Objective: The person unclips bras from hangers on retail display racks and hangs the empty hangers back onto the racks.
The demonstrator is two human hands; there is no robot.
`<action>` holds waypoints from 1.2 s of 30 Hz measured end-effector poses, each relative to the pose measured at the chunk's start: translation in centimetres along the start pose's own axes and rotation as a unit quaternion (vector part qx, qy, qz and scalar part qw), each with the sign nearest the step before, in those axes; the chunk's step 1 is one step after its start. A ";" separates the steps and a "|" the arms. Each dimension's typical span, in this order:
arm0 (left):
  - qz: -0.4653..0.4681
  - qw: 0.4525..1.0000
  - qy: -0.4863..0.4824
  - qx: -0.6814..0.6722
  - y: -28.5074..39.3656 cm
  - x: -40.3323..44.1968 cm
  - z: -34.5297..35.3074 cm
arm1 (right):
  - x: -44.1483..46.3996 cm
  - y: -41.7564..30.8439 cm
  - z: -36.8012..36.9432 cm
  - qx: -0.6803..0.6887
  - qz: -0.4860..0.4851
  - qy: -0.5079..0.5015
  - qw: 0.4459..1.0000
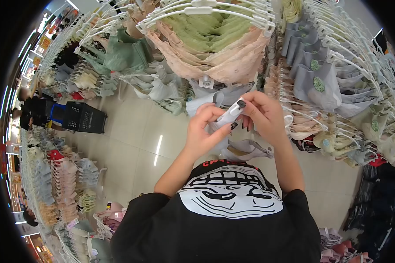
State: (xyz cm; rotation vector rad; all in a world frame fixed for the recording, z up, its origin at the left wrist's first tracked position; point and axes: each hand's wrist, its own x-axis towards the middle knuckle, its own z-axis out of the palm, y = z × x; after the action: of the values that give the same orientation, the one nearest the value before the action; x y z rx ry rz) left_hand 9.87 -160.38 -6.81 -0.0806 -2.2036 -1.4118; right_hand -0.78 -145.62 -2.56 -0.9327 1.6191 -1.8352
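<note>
Both of my hands meet in front of my chest, around a light grey bra [226, 144] with a white clip end, perhaps part of a hanger [234, 110]. My left hand [202, 129] pinches the grey fabric from the left. On the right, the fingers of my right hand [264, 117] close on the white piece. Grey fabric hangs below my hands, and another part shows just left of them. Just beyond is a rack row of peach bras [215, 70] on white hangers, with a price tag [206, 82] at its lower edge.
Grey bras [314, 83] hang at the right and a green one [126, 50] at the upper left. More racks [66, 184] line the left side. A black basket cart [85, 117] stands on the tiled floor [140, 127], near people at the far left. Dark bags [373, 201] lie at the lower right.
</note>
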 end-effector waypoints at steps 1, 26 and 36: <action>-0.005 1.000 -0.014 -0.028 -0.5 0.0 -0.2 | 0.2 -0.2 0.0 0.010 0.003 -0.008 1.000; -0.091 0.994 0.034 -0.045 0.3 -1.6 0.2 | -0.1 0.6 -2.1 0.106 0.026 -0.073 0.991; -0.100 0.993 0.041 -0.041 0.9 -1.9 0.2 | 0.0 1.0 -1.3 0.089 0.025 -0.049 0.995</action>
State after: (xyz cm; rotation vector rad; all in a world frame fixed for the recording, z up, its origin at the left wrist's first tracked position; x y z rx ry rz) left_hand 11.76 -159.42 -7.02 0.1725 -2.1336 -1.5836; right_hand -1.83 -144.92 -3.59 -0.8810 1.3833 -1.8363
